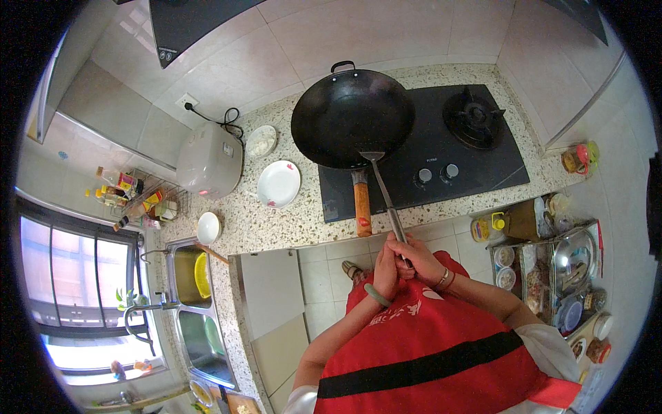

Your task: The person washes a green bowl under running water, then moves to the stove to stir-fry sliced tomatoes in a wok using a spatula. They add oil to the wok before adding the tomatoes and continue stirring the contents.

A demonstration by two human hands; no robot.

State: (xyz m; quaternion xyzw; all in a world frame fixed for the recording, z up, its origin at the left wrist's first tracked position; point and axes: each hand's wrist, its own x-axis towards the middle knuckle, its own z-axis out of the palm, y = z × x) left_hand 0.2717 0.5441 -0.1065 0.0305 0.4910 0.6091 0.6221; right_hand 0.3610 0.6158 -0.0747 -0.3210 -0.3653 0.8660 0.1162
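Observation:
A black wok point(348, 114) sits over the left side of the black gas stove point(431, 200), its wooden handle point(361, 203) pointing toward me. In front of my red apron, my left hand point(387, 276) and my right hand point(423, 262) are clasped together around the handle end of a metal spatula point(390, 207). The spatula's blade rests at the wok's near rim. The wok's dark inside shows no food that I can make out. Fingers overlap, so part of each grip is hidden.
Left of the wok stand a white plate point(279, 184), a bowl of white food point(261, 142) and a rice cooker point(209, 162). A white bowl point(209, 227) is near the double sink point(181, 272). The second burner point(473, 116) is right; a jar-filled rack point(545, 276) stands lower right.

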